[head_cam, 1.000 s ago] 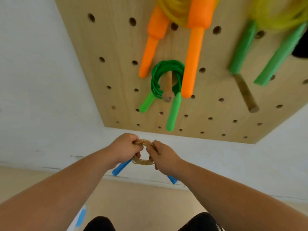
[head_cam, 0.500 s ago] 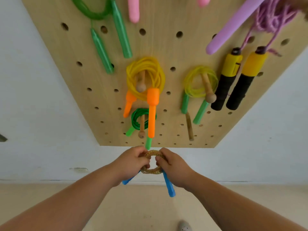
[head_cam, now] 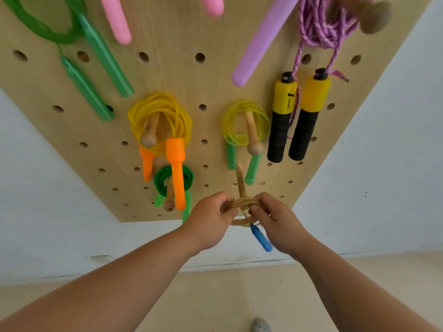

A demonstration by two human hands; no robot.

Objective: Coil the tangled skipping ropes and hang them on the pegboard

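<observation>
A small coil of tan braided rope (head_cam: 240, 205) with a blue handle (head_cam: 261, 237) hanging below it is held between both hands. My left hand (head_cam: 208, 219) grips the coil's left side and my right hand (head_cam: 275, 220) grips its right side. The coil sits over the tip of a bare wooden peg (head_cam: 240, 180) at the lower edge of the wooden pegboard (head_cam: 182, 92). The second blue handle is hidden behind my hands.
Coiled ropes hang on other pegs: green rope (head_cam: 173, 182), yellow rope with orange handles (head_cam: 160, 121), yellow rope with green handles (head_cam: 245, 123), purple rope with yellow-black handles (head_cam: 297, 116), a large green rope (head_cam: 48, 27), pink handles above. A white wall surrounds the board.
My view has tilted up and both hands have moved right and up with the tan coil, from below the green rope to the bare peg.
</observation>
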